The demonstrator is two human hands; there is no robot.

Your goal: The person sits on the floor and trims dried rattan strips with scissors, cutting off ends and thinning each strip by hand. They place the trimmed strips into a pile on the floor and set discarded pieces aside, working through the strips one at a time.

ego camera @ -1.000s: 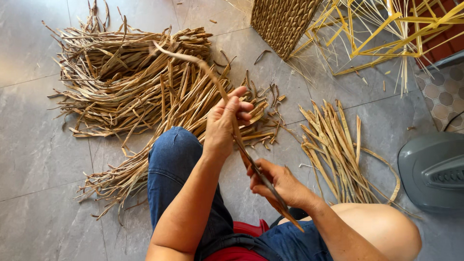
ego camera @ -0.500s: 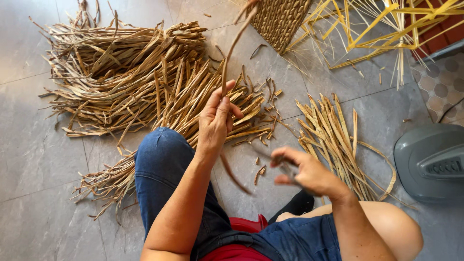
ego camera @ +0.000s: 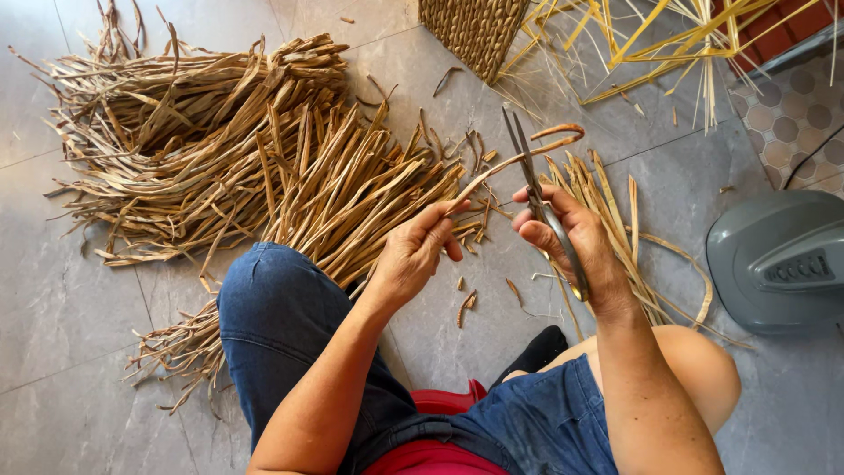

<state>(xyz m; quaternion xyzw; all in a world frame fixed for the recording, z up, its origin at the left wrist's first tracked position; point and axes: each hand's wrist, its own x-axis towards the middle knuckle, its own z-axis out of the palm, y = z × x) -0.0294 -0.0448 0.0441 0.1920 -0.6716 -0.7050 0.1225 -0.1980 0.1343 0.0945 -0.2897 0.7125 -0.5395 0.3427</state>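
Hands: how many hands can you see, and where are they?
2. The left hand is in the middle, pinching a dried reed strip. The right hand is beside it, holding scissors that point up at the strip. No others are in view.

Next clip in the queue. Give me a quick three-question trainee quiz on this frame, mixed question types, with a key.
1. True or false: the right hand holds scissors.
2. The left hand pinches: A) a dried fibre strip; B) a knife; C) a rope.
3. Fill in: the woven basket stands at the ___ of the picture.

Key: 1 true; 2 A; 3 top. The strip's curled end lies by the scissor blades, which point away from the person. Big piles of dried strips lie on the tiled floor, left of the hands.
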